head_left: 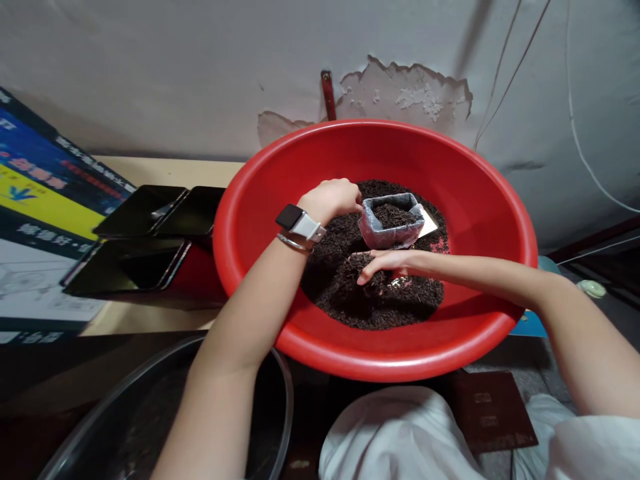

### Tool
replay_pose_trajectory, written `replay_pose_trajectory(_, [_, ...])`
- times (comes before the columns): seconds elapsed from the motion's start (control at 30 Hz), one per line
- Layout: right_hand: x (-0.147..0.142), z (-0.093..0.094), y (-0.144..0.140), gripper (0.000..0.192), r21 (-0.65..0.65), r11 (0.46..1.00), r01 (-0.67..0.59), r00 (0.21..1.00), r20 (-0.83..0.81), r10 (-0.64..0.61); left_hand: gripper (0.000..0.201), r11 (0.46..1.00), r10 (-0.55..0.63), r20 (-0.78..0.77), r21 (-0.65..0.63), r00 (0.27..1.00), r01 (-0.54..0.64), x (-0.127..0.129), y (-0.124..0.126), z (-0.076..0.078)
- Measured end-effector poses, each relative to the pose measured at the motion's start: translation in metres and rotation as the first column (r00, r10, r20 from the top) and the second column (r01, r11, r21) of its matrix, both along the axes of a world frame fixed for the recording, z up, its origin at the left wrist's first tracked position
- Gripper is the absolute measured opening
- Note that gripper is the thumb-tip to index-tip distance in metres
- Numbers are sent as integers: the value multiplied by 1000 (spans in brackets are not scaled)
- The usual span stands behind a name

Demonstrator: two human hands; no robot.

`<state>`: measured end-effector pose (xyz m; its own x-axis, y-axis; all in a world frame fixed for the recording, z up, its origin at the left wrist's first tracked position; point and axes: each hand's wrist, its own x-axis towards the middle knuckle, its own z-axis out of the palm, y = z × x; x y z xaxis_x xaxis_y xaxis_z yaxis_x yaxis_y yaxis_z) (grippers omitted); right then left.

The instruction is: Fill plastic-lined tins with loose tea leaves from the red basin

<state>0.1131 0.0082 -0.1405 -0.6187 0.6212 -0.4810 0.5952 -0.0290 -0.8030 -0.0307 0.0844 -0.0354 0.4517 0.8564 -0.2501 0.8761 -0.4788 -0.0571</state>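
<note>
A big red plastic basin (470, 200) holds a heap of dark loose tea leaves (345, 287). A small grey open pouch (393, 230), filled with the same leaves, stands upright in the heap. My left hand (333, 198), with a watch on the wrist, pinches the pouch's left rim. My right hand (387, 263) lies just in front of the pouch, fingers curled down into the leaves and scooping a clump. A white card or flap (429, 225) sticks out behind the pouch on its right.
Several black glossy trays (145, 247) lie on the tan table left of the basin. A printed cardboard box (35, 193) leans at the far left. A dark round tub (150, 413) sits low at the front left. The peeling wall is close behind.
</note>
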Motion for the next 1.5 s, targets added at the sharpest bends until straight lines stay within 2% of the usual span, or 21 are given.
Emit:
replay_pose_trajectory(0.07, [-1, 22, 2, 47, -219, 971, 92, 979, -158, -129, 38, 1000, 13, 9, 17, 1000, -13, -4, 4, 0])
replay_pose_trajectory(0.1, [0, 32, 3, 48, -281, 951, 127, 959, -208, -190, 38, 1000, 17, 16, 23, 1000, -17, -6, 6, 0])
replay_pose_trajectory(0.17, [6, 49, 8, 50, -284, 940, 192, 926, -266, -269, 38, 999, 21, 29, 28, 999, -22, -9, 8, 1])
replay_pose_trajectory(0.27, [18, 63, 20, 49, -177, 918, 354, 859, -328, -394, 40, 999, 34, 25, 27, 999, -35, -10, 8, 3])
replay_pose_trajectory(0.33, [27, 65, 30, 45, -39, 870, 491, 789, -404, -463, 40, 998, 54, 10, 30, 998, -55, -9, 6, 5])
replay_pose_trajectory(0.43, [39, 58, 46, 43, 193, 724, 662, 681, -558, -474, 39, 997, 70, 0, 27, 998, -70, -6, 3, 4])
replay_pose_trajectory(0.47, [42, 55, 51, 44, 245, 673, 697, 657, -594, -464, 39, 997, 68, -2, 24, 998, -68, -5, 3, 4])
replay_pose_trajectory(0.53, [47, 48, 60, 47, 304, 611, 731, 636, -628, -449, 39, 998, 55, -7, 22, 998, -55, -5, 4, 1])
replay_pose_trajectory(0.6, [52, 44, 66, 46, 360, 605, 710, 669, -612, -421, 39, 999, 39, -10, 26, 999, -39, -4, 6, -1])
replay_pose_trajectory(0.67, [55, 42, 70, 40, 457, 610, 647, 746, -543, -385, 39, 999, 26, -9, 31, 1000, -26, -4, 7, -3])
replay_pose_trajectory(0.77, [59, 44, 71, 25, 627, 594, 503, 864, -369, -343, 39, 999, 17, -20, 34, 1000, -17, -4, 8, -4])
replay_pose_trajectory(0.83, [62, 48, 71, 24, 706, 589, 394, 914, -234, -331, 38, 999, 14, -20, 39, 1000, -13, -4, 8, -4])
replay_pose_trajectory(0.93, [66, 55, 69, 29, 800, 556, 224, 931, -7, -365, 36, 998, 4, 26, 61, 1000, -6, -4, 7, -5])
replay_pose_trajectory(1.03, [73, 63, 69, 28, 865, 488, 111, 879, 144, -455, 36, 991, -63, 142, 129, 988, 45, 1, 7, -11])
replay_pose_trajectory(1.17, [86, 73, 75, 26, 904, 394, 167, 860, 61, -506, 50, 962, -259, 306, 167, 916, 216, 22, 2, -30])
replay_pose_trajectory(1.27, [93, 77, 79, 26, 914, 334, 231, 839, -13, -543, 60, 932, -353, 282, 22, 892, 362, 42, -4, -48])
replay_pose_trajectory(1.33, [95, 77, 81, 26, 914, 322, 248, 825, -25, -564, 64, 914, -362, 271, -86, 892, 397, 49, -7, -56])
replay_pose_trajectory(1.43, [95, 77, 82, 28, 915, 313, 256, 820, -34, -572, 64, 920, -345, 350, -57, 871, 387, 51, -8, -60])
replay_pose_trajectory(1.5, [95, 78, 82, 28, 912, 314, 263, 823, -41, -567, 61, 915, -357, 338, -61, 871, 399, 49, -7, -61])
